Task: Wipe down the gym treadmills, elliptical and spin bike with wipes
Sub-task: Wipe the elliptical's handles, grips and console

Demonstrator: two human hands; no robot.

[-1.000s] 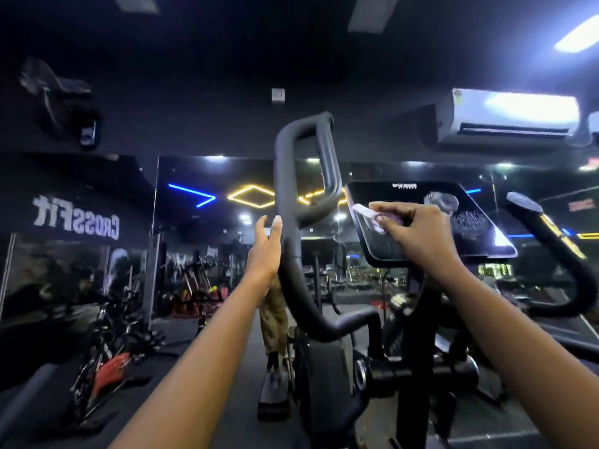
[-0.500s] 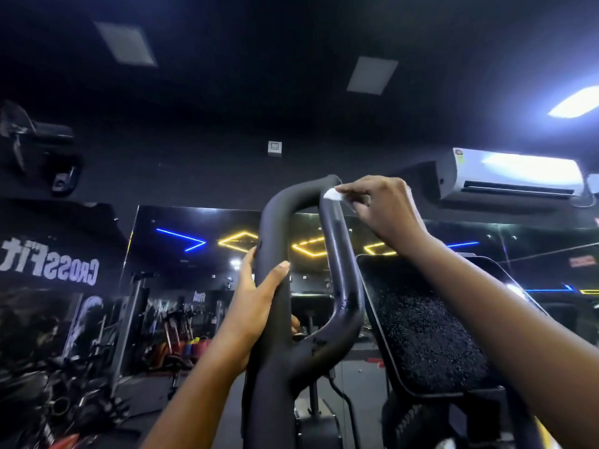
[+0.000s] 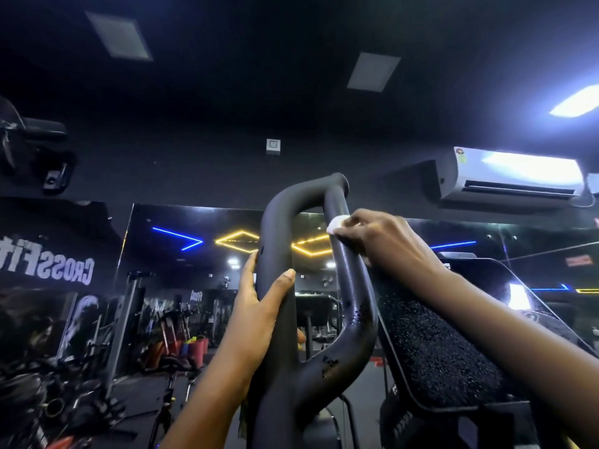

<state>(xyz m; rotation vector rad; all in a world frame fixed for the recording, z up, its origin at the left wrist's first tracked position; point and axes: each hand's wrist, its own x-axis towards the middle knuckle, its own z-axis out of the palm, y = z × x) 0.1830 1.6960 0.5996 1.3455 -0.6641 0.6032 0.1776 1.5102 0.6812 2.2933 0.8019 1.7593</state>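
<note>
The elliptical's black looped handle (image 3: 278, 215) rises in the middle of the view. My left hand (image 3: 262, 315) grips the loop's left bar, thumb across the front. My right hand (image 3: 379, 241) pinches a small white wipe (image 3: 335, 224) and presses it on the loop's right bar, a little below the top bend. Wet marks show lower on that bar. The elliptical's dark console screen (image 3: 431, 348) sits just right of the handle, under my right forearm, speckled with droplets.
A wall mirror (image 3: 181, 273) behind reflects neon lights and gym machines. A spin bike (image 3: 58, 406) stands low at the left. An air conditioner (image 3: 515, 176) hangs at the upper right. A wall fan (image 3: 29, 147) is mounted at the upper left.
My right hand left the console screen, went up to the top of the handle loop with the wipe, then slid down the right bar. My left hand closed round the left bar.
</note>
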